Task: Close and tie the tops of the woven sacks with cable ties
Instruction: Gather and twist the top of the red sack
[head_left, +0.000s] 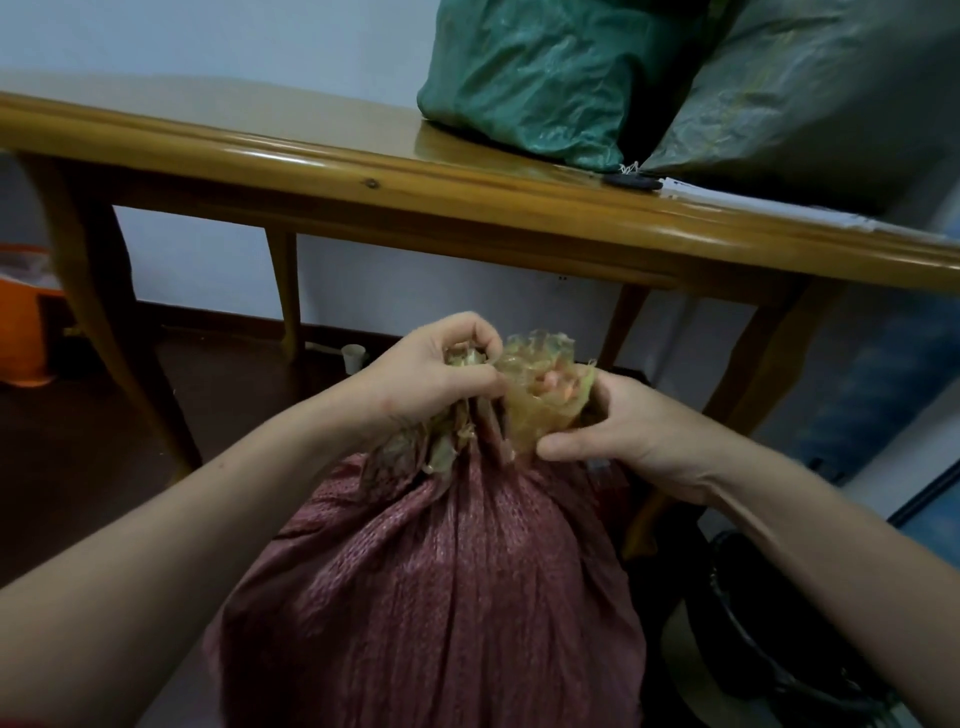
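Your left hand and right hand both grip the bunched mouth of the red sack, so you're mid-gathering. No cable tie shows. Next, I'd judge, 1 hand must hold the neck alone while the other fetches one.

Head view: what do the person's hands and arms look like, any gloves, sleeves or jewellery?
The left hand and right hand are bare: no gloves, rings or watch show. The left forearm and right forearm are uncovered to the frame edge; no sleeves plainly show.
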